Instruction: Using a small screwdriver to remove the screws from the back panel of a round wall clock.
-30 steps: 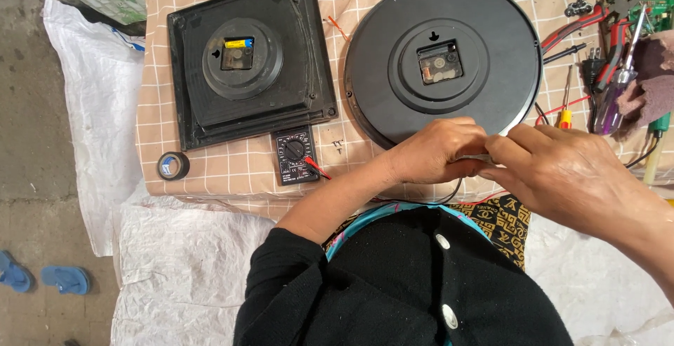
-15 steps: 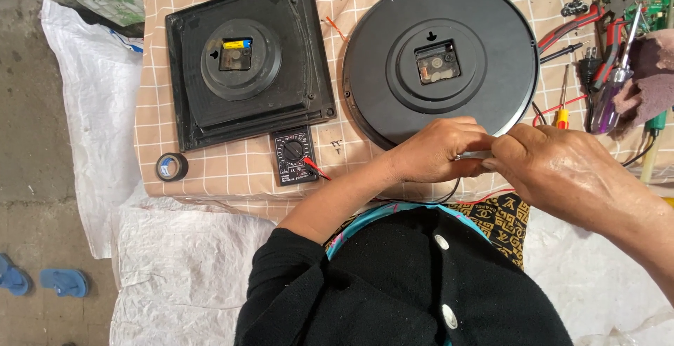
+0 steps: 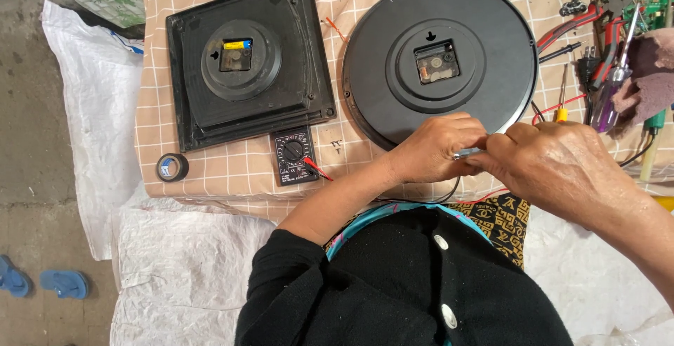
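Observation:
My left hand [image 3: 437, 151] and my right hand [image 3: 554, 167] meet at the near edge of the round black clock back [image 3: 393, 44]. Both pinch a small silvery object [image 3: 466, 154] between their fingertips; what it is stays hidden by the fingers. A thin black wire [image 3: 449, 195] and a red wire [image 3: 484, 196] hang below the hands. The round clock's movement [image 3: 437, 61] sits open at its centre. Left of it lies a square black clock back [image 3: 246, 65] with a battery in its movement. A small black multimeter [image 3: 293, 155] lies in front of the square clock, with a red probe lead [image 3: 317, 168] beside it.
A checked cloth [image 3: 232, 170] covers the low table. A roll of black tape [image 3: 172, 167] sits at its front left corner. Screwdrivers, pliers, circuit boards and a brown rag [image 3: 653, 72] crowd the right side. White sacking [image 3: 91, 121] covers the floor, with blue sandals [image 3: 42, 281] at far left.
Both hands stay together on the small object at the same spot. Only the fingers shift slightly; the clocks and the meter have not moved.

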